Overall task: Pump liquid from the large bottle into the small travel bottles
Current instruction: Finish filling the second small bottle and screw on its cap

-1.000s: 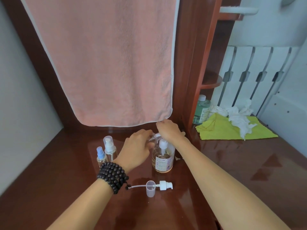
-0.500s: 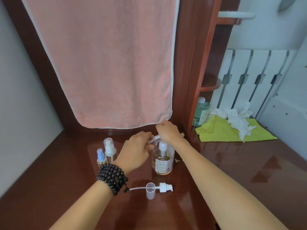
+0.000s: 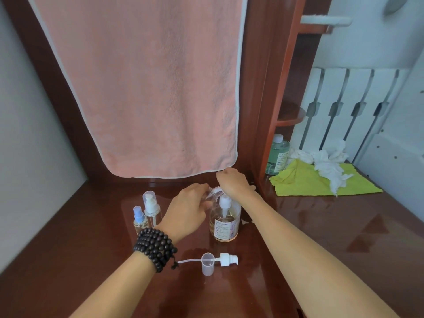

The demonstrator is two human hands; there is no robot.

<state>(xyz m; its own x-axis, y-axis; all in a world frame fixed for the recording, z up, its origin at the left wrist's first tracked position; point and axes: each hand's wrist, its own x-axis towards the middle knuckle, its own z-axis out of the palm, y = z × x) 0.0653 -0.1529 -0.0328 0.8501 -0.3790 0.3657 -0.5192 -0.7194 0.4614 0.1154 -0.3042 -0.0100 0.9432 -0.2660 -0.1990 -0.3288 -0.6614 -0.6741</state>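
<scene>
Glossy wooden counter (image 3: 344, 226) (pink towel (image 3: 146, 88) behind); left hand (image 3: 188, 212) fingers around small travel bottle (image 3: 214, 192).

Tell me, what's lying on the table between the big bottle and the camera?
In the head view, a loose white pump head and a clear cap lie in front of the large bottle.

Centre frame: my left hand (image 3: 188, 211) grips a small clear bottle (image 3: 214, 192), tilted, neck w/ thread showing. My right hand (image 3: 232, 183) sits over the big pump bottle (image 3: 224, 223), fingers curled. Left of them, 2 capped travel bottles (image 3: 146, 212) upright. Lower centre: loose pump head (image 3: 226, 259) + clear cap (image 3: 207, 263) lying on the wet table (image 3: 332, 237).
</scene>
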